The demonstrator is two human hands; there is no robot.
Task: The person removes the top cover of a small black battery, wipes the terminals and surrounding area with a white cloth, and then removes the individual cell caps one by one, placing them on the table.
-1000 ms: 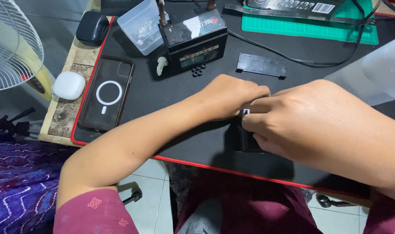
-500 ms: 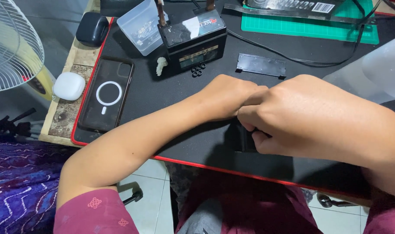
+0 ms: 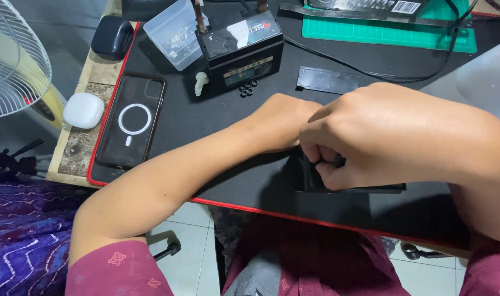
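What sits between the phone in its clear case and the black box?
In the head view, only a small whitish lump on the black mat, near the black box; phone.

Matt black cloth mat (image 3: 217, 118); glossy phone case (image 3: 130, 120); clear plastic tub (image 3: 173, 33).

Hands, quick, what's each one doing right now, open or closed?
Left hand: curled beside the right hand; grip hidden, cannot be told.
Right hand: fingers closed on the flat black part.
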